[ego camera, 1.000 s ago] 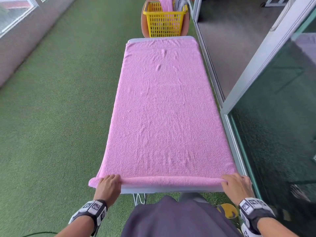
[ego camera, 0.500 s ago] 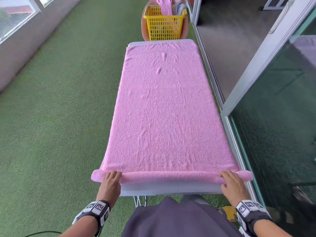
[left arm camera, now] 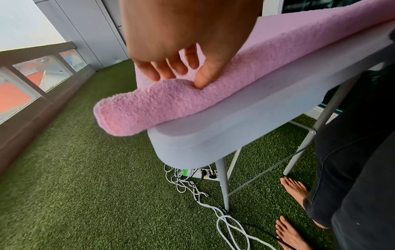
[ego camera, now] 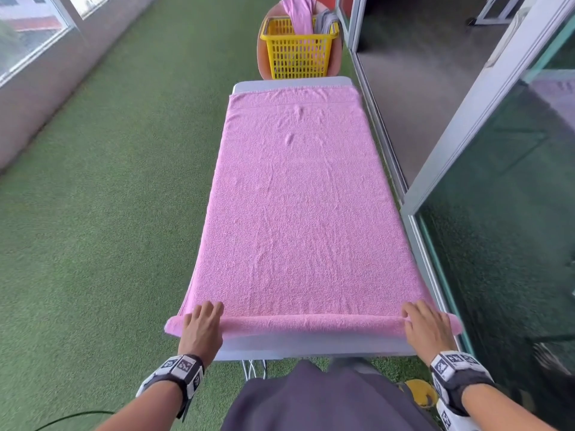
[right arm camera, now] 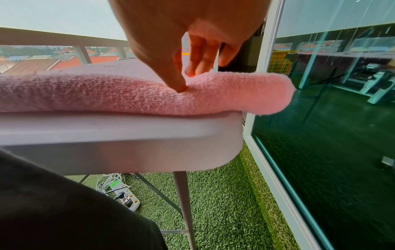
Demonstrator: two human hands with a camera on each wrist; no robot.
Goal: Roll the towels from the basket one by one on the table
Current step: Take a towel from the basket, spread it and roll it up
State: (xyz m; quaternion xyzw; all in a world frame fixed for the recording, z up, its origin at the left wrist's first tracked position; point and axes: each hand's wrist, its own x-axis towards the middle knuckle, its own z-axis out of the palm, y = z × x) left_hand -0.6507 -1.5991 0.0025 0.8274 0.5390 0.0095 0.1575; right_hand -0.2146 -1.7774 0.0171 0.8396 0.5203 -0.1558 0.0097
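Observation:
A pink towel (ego camera: pixel 298 213) lies flat along the white table (ego camera: pixel 311 348), its near end turned into a thin roll (ego camera: pixel 311 326) across the table's near edge. My left hand (ego camera: pixel 203 318) sits on the roll's left end; in the left wrist view the left hand (left arm camera: pixel 179 76) has its fingers over the roll (left arm camera: pixel 149 108) and its thumb dug into the near side. My right hand (ego camera: pixel 426 321) holds the right end the same way, thumb pressed into the roll (right arm camera: pixel 128 94). Both roll ends overhang the table sides. A yellow basket (ego camera: pixel 298 48) with more towels stands beyond the far end.
Glass sliding doors with a metal frame (ego camera: pixel 441 181) run close along the table's right side. A low wall with windows (ego camera: pixel 46 88) borders the green turf on the left. A power strip and tangled cables (left arm camera: pixel 198 175) lie under the table by my bare feet (left arm camera: pixel 295 189).
The rolled end has travelled a little away from the near edge and grown thicker, baring more white table. Both hands moved forward with it.

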